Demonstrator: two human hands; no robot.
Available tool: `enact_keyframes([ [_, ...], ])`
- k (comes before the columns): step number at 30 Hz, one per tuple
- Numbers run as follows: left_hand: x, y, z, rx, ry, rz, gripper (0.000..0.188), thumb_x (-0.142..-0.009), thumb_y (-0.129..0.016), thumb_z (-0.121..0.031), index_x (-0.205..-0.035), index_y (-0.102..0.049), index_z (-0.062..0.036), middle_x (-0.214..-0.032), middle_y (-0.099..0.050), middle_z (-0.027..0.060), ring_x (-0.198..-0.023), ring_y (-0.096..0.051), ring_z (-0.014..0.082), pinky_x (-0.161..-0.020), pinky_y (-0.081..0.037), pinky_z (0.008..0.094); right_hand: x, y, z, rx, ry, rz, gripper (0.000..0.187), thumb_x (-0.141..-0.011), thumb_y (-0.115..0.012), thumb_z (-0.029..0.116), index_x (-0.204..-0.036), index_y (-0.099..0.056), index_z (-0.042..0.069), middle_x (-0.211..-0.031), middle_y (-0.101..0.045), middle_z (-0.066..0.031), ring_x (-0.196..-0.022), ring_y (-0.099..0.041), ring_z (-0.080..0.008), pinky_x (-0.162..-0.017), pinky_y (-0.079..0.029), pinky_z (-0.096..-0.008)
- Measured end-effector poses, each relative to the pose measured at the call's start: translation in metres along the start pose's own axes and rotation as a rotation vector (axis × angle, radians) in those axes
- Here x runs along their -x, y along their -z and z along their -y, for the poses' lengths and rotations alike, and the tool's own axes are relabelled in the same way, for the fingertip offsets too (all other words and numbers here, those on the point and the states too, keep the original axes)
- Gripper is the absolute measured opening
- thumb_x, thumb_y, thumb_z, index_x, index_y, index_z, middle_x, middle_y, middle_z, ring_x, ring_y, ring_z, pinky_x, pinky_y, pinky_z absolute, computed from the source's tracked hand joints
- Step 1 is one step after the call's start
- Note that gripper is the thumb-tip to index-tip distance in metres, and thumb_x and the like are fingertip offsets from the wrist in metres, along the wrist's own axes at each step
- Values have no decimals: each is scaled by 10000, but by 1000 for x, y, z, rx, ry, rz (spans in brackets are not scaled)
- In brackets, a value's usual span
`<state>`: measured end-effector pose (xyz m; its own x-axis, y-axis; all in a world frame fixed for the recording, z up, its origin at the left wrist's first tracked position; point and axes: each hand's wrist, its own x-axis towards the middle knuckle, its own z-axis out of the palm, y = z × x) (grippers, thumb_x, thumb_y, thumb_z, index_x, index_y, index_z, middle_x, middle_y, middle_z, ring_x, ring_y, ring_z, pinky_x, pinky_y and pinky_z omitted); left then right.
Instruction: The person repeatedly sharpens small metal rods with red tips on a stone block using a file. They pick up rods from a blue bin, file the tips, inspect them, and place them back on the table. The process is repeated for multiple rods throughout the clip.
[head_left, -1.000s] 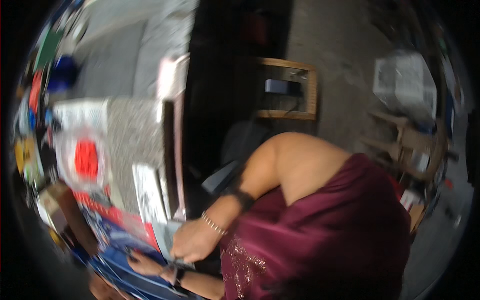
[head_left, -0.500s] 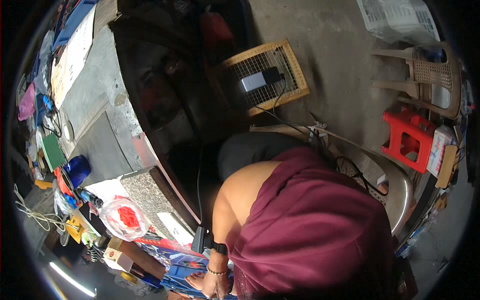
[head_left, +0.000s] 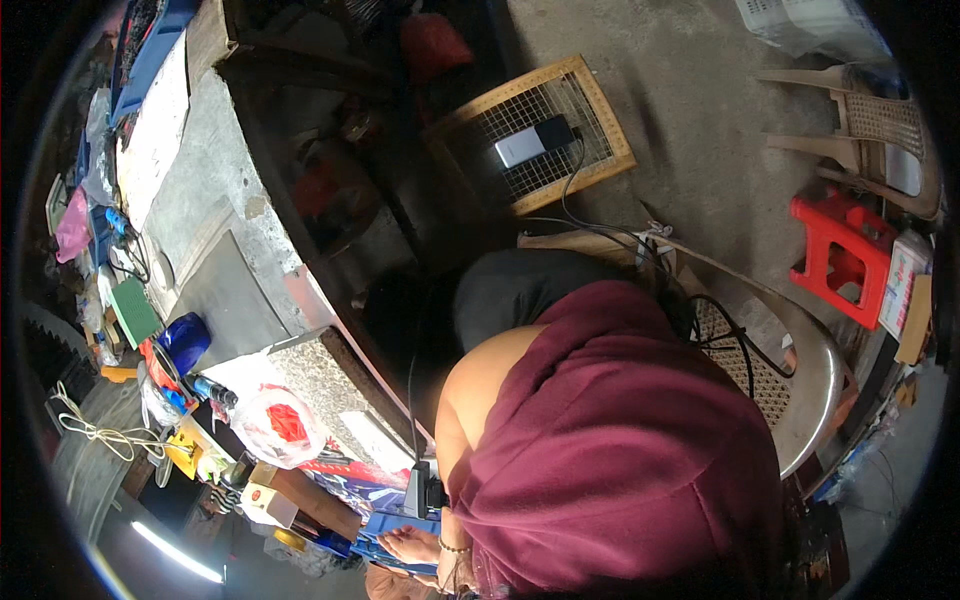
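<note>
Plain maroon top [head_left: 620, 440] worn; fabric soft, gathered in deep folds. One sleeve [head_left: 515, 395] is bunched high, forearm left bare. A thin beaded bracelet [head_left: 454, 547] is worn at the wrist. Above it, a black box-shaped unit [head_left: 424, 490] is carried on the forearm. Black cloth, apparently trousers [head_left: 515, 295], is noted over a rounded knee.

garment [head_left: 620, 450]: maroon | plasticware [head_left: 385, 524]: blue | stool [head_left: 845, 228]: red | mesh frame [head_left: 606, 110]: yellow-brown, gridded

One hand [head_left: 408, 545] beside the other hand [head_left: 456, 573]
</note>
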<state>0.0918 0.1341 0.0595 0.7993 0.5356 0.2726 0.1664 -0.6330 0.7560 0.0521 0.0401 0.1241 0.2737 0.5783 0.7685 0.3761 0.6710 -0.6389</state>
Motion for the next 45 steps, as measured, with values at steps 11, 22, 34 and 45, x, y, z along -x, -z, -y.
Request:
enact_keyframes([
  [11,65,19,-40,333,298,-273,278,-946,-569,-155,-1185,-597,-15,-898,-608,47,-793,-542,86,-693,-464,238,86,38,44,-133,-360,209,352,-832,-611,296,-1002,-630,-12,-987,-668,-224,-803,-660,-317,-713,-527,-403],
  [22,64,-82,-39,896,-21,-529,197,-775,-509,58,-917,-636,7,-876,-660,108,-826,-628,190,-737,-497,318,106,87,78,-242,-1131,-49,189,-975,-534,222,-922,-509,43,-644,-498,-42,-414,-376,-68,-368,-304,-212],
  [34,53,-104,-44,1167,160,-566,182,-748,-561,20,-914,-630,3,-877,-675,117,-824,-650,212,-732,-513,323,98,112,48,-49,-1358,109,226,-966,-570,294,-957,-530,72,-613,-459,1,-403,-354,-64,-342,-271,-209],
  [45,69,-73,-57,1237,164,-614,169,-770,-556,16,-915,-638,-9,-873,-687,101,-825,-659,198,-735,-516,311,79,93,66,94,-1331,205,180,-946,-597,247,-984,-541,79,-635,-491,-5,-434,-386,-66,-372,-287,-196],
])
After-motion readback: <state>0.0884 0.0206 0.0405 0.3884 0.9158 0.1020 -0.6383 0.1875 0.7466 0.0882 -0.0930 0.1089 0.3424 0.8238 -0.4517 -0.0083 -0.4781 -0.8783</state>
